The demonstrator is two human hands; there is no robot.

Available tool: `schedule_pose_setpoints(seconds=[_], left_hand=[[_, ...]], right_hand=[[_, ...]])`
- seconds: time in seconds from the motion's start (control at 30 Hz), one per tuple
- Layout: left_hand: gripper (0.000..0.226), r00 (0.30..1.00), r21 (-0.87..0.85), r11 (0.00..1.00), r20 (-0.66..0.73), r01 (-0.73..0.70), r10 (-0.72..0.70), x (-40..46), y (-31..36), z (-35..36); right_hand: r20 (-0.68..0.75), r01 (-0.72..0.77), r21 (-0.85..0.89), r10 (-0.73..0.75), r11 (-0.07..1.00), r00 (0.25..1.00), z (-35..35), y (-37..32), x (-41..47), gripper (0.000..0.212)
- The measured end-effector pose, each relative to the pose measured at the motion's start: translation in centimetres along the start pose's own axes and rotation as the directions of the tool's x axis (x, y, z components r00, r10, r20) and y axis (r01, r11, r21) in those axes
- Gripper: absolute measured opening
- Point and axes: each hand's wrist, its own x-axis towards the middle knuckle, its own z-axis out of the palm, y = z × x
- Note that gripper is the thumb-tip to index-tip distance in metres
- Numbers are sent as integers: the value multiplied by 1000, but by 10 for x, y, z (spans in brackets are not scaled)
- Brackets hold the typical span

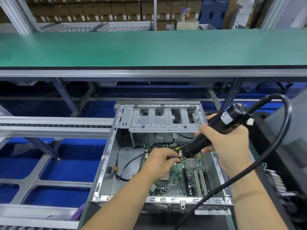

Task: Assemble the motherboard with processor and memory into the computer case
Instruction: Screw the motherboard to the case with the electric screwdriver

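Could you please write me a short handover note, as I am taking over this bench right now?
Right hand grips the electric screwdriver, tip angled down at the motherboard.
Left hand pinches a small part, probably a screw, at the tip.
Done: board lies inside the computer case.
Left: drive the screws; processor and memory cannot be confirmed from here.

Open case on the tabletop, under a green shelf

The case (106, 163) lies on its side on the dark tabletop (221, 221), open side up, with the motherboard (181, 178) flat inside it. Above and behind runs a long green shelf (149, 48). To the left, a roller conveyor (54, 126) meets the case.
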Motion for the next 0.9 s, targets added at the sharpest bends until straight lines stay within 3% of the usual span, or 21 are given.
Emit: schedule_pose_setpoints(seconds=[0.1,0.2,0.37,0.53,0.6,0.7,0.77,0.9], left_hand=[[7,993,75,992,-58,-98,103,1,1,-2],[4,990,58,993,-97,-102,107,1,2,-2],[14,987,-232,968,-107,95,-122,4,2,-7],[13,926,-473,845,-139,248,-350,8,-4,-13],[9,879,-511,779,-89,364,-469,10,-11,-14],[3,773,-610,597,39,520,-634,10,-21,-15],[2,728,-654,507,100,561,-678,9,-25,-19],[7,690,-683,435,140,586,-710,11,-30,-22]], right_hand=[[15,18,1,-18,1000,1000,3,-4,-1,29],[19,25,3,-26,1000,999,5,-6,-2,35],[-30,4,40,-3,999,1000,-2,1,0,26],[-93,-16,84,24,996,995,-17,1,2,21],[-104,-5,119,18,993,994,-19,-1,2,19],[-106,29,151,-13,988,994,-20,-7,2,14],[-113,43,172,-24,984,993,-22,-9,2,12],[-110,29,208,-6,978,994,-25,-10,4,14]])
